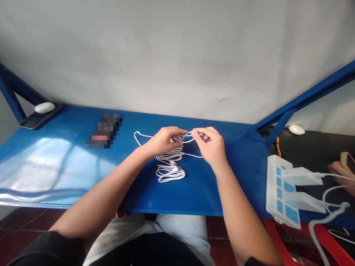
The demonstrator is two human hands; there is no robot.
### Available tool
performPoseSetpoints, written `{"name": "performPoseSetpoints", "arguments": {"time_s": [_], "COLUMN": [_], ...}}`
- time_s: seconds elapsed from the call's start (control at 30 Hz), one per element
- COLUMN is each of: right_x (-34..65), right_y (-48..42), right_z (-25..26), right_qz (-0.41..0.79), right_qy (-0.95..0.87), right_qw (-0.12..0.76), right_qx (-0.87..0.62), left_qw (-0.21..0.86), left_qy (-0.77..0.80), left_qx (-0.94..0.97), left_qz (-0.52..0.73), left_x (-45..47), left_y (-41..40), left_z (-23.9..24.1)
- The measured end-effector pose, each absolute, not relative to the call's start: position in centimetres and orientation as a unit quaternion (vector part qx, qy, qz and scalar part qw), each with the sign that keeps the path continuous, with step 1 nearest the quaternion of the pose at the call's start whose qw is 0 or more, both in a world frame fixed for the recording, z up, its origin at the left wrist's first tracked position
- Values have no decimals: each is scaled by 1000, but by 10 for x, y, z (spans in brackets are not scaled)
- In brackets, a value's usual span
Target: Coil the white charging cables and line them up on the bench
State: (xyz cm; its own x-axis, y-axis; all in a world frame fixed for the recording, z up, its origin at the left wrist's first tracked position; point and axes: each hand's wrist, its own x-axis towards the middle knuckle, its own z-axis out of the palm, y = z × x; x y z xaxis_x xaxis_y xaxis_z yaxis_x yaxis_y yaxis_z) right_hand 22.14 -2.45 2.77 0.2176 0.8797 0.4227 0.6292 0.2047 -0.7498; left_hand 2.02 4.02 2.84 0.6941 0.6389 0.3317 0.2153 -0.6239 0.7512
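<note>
Left hand [163, 140]: pinching a loop of thin white cable [169, 162].
Right hand [211, 146]: pinching the same loop, just beside the left.
Coils: below both hands, on blue metal table [69, 159].

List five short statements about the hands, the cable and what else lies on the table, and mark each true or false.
1. The left hand and the right hand both pinch the white cable. True.
2. The power strip lies to the left of the hands. False: it lies at the right end of the blue table.
3. Nothing is plugged into the power strip. False: two white adapters sit in it.
4. Part of the white cable lies coiled on the blue table. True.
5. A white oval object rests on a dark flat device at the far left corner. True.
</note>
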Motion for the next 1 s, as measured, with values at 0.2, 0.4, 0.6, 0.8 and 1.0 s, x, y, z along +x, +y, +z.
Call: {"name": "performPoseSetpoints", "arguments": {"time_s": [0.2, 0.4, 0.6, 0.8, 1.0], "right_x": [223, 233, 238, 234, 222], "right_y": [-26, -19, -13, -15, -19], "right_z": [26, 20, 13, 12, 21], "right_qz": [165, 214, 404, 354, 343], "right_qy": [-558, -473, -374, -463, -546], "right_qw": [502, 558, 554, 522, 537], "right_qx": [-640, -647, -625, -623, -544], "left_qw": [326, 256, 429, 443, 456], "left_qy": [280, 302, 326, 330, 325], "left_qx": [838, 827, 674, 675, 676], "left_qz": [337, 399, 505, 489, 479], "left_x": [24, 21, 18, 20, 22], "left_y": [39, 41, 44, 43, 46], "left_z": [26, 30, 29, 24, 18]}}
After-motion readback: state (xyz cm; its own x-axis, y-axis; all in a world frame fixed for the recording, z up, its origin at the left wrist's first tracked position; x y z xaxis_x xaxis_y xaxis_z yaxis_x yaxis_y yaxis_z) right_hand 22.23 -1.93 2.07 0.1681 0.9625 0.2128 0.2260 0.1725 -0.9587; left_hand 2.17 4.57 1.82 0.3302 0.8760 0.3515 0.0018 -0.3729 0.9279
